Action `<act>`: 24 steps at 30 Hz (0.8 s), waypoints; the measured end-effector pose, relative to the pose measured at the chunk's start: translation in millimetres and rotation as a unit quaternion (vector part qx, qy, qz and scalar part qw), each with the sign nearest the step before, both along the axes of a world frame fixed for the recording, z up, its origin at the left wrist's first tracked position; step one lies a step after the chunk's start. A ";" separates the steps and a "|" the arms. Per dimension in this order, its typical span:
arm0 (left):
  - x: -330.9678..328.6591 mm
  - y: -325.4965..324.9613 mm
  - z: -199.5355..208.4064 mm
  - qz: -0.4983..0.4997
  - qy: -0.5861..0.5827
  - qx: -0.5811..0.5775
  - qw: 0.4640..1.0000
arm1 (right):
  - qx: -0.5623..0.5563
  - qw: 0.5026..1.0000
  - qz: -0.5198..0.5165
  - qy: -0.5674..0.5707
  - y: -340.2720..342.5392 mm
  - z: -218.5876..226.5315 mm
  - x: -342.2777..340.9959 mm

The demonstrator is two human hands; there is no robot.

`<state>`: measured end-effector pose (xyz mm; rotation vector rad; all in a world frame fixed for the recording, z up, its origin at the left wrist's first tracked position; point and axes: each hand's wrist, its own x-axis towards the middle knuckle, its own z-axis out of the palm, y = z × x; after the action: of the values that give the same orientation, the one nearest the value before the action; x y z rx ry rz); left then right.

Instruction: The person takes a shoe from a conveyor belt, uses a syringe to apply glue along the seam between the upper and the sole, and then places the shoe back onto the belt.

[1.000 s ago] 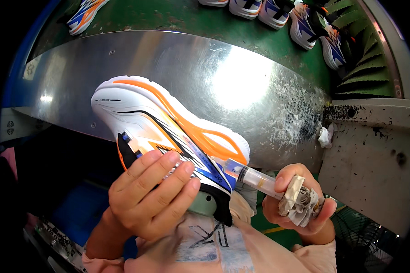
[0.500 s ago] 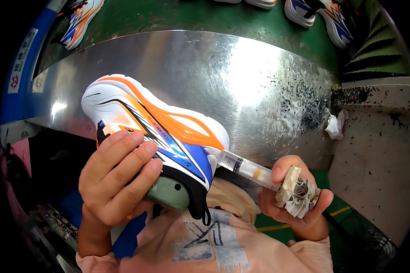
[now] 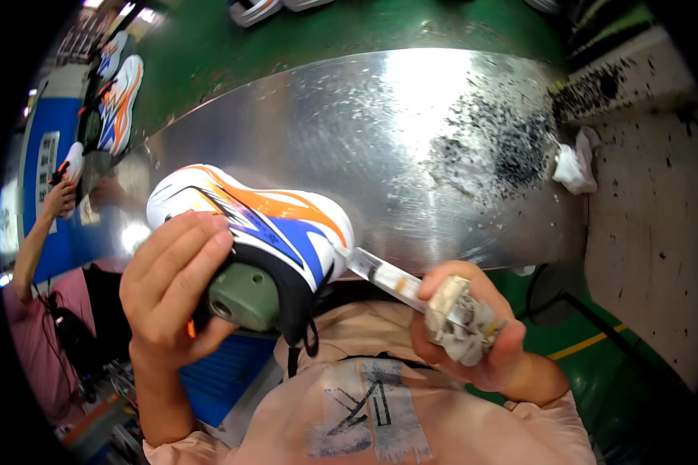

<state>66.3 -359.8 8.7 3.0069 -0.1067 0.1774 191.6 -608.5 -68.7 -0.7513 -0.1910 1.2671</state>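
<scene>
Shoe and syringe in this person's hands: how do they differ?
The shoe is bulky and curved; the syringe is slim and straight. The shoe is white, blue, orange and black, while the syringe is mostly see-through. The left hand holds the shoe; the right hand holds the syringe. Both are held, close together.

Running shoe: smooth midsole with slight gloss; collar matt, cloth-like. Shoe last: apparently hard plastic, smooth, low sheen. Syringe: clear, glossy plastic barrel. Wrapping at its rear end: crumpled, matt; paper or cloth cannot be told. Worktop: reflective sheet metal, finely scratched, roughened by black specks toward the right. T-shirt: soft, matt cloth with a print.
</scene>
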 end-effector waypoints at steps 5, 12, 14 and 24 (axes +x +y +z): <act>40.2 14.0 8.9 -0.091 0.055 0.025 0.994 | 0.007 0.997 -0.070 0.036 3.2 -1.4 -14.1; 45.7 -28.1 8.8 0.042 0.084 -0.001 0.996 | 0.002 0.993 -0.113 0.031 -5.8 1.5 -11.9; 50.3 -43.8 8.0 0.105 0.086 -0.022 0.991 | -0.005 0.991 -0.136 0.019 -8.5 5.9 -12.4; 64.9 -69.8 4.5 0.237 0.063 -0.001 0.969 | 0.088 0.979 -0.172 -0.068 0.9 14.3 -36.5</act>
<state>131.2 -429.6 13.3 2.9748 0.6277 0.0297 155.1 -607.6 -54.5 -0.6847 -0.2685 0.8588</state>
